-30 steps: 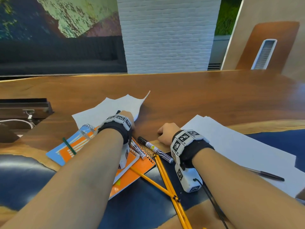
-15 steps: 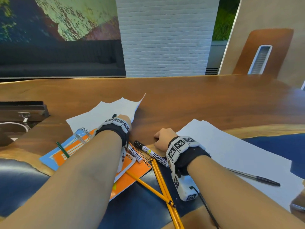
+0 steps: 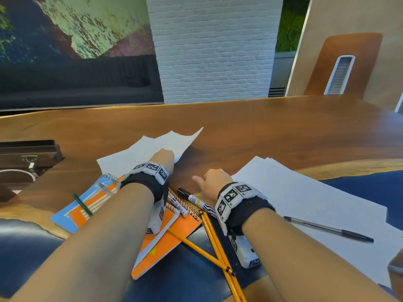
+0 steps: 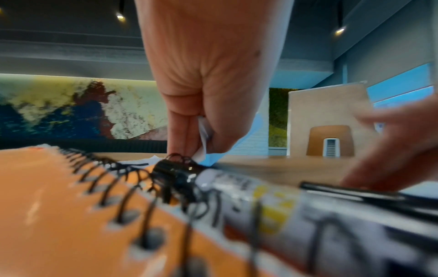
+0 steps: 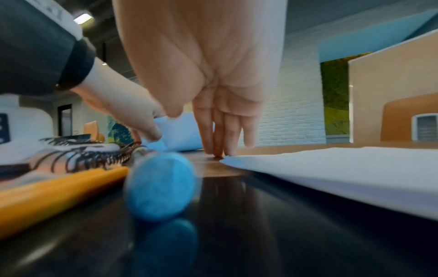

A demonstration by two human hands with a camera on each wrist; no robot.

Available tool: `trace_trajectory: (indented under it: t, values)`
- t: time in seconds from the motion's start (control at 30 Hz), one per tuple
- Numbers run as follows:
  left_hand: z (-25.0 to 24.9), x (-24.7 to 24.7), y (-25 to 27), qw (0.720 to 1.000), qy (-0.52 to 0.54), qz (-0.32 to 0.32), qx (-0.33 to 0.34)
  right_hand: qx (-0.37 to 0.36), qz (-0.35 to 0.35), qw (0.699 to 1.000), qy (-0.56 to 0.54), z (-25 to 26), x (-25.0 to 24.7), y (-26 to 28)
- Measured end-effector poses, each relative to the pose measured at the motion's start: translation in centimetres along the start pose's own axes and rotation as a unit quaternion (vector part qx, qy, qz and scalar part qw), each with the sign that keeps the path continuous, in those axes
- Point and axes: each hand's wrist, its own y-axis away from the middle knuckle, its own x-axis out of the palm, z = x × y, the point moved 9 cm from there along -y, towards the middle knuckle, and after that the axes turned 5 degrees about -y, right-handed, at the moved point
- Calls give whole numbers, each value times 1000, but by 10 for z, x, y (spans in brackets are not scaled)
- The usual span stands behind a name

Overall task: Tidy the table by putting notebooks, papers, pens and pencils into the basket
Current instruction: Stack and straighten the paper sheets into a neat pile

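My left hand [image 3: 166,156] pinches the near right corner of a loose white sheet [image 3: 150,147]; the left wrist view shows the fingers [image 4: 180,131] and thumb closed on the paper [image 4: 203,138]. My right hand [image 3: 209,179] holds nothing. Its straight fingertips [image 5: 220,148] touch the wood beside the corner of a white paper stack [image 3: 294,192]. Under my left wrist lie an orange spiral notebook [image 3: 172,243] and a blue and orange notebook [image 3: 72,210] with a green pencil [image 3: 82,204] on it. Two markers [image 3: 196,201], yellow pencils [image 3: 216,243] and a black pen [image 3: 327,228] lie close by.
A dark recessed cable box [image 3: 26,153] sits in the table at the left. A grey object [image 3: 395,271] shows at the lower right edge. Bare wood [image 3: 283,131] stretches across the far half of the table. I see no basket.
My left hand has slid forward onto the loose sheet and pinched its corner. My right hand has uncurled from a fist, fingers now straight down on the wood.
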Motion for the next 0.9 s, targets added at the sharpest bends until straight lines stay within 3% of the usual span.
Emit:
trace_trajectory:
  t: [0.13, 0.2, 0.27, 0.37, 0.4, 0.53, 0.73, 0.8, 0.9]
  values:
    - [-27, -7, 9, 997, -27, 3, 70, 19, -36, 988, -151, 2, -8, 3]
    - [-45, -15, 22, 994, -15, -7, 107, 24, -57, 967, -249, 0, -17, 4]
    - [-59, -25, 39, 991, 11, -23, 128, 48, -93, 914, -392, -12, -27, 6]
    - [-87, -30, 67, 981, 56, -15, 184, 133, -123, 791, -585, -40, -28, 19]
    - [-98, -30, 79, 976, 67, -2, 206, 156, -129, 779, -593, -49, -28, 24]
    - [-135, -24, 113, 959, 61, 43, 272, 235, -186, 829, -472, -92, -43, 54]
    - [-147, -46, 141, 929, 174, 51, 324, 239, -205, 866, -389, -119, -68, 86]
    - [-138, -59, 143, 926, 219, 44, 303, 229, -244, 864, -377, -120, -88, 100]
    - [-117, -87, 136, 928, 272, -19, 253, 200, -289, 858, -374, -115, -118, 118]
